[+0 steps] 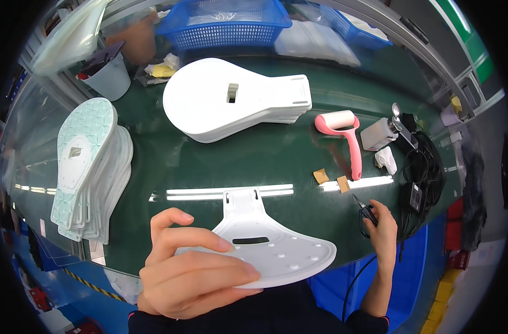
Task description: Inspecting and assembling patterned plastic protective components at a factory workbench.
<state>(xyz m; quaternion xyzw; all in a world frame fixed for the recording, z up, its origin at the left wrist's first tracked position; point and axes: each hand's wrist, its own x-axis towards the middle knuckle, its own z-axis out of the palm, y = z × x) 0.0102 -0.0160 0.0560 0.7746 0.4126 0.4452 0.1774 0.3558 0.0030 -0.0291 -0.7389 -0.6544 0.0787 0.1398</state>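
Note:
My left hand (193,273) grips a white paddle-shaped plastic panel (287,253) by its left part, fingers over its face. The panel is tilted, its narrow slotted end pointing away from me; it has a dark slot in the middle and small raised bumps. At the right, my right hand (384,228) closes round small black-handled scissors (366,211), their pointed metal tip aimed toward two small brown pieces (343,184) on the table. Beyond lies a stack of similar white panels (209,94). Pale green patterned panels (87,161) are stacked at the left.
A pink-handled roller (353,150), a white pump bottle (378,134), crumpled white tissue (386,160) and black cables (429,172) occupy the right of the green table (209,167). At the back stand a blue basket (226,33) and a pale bin (109,80).

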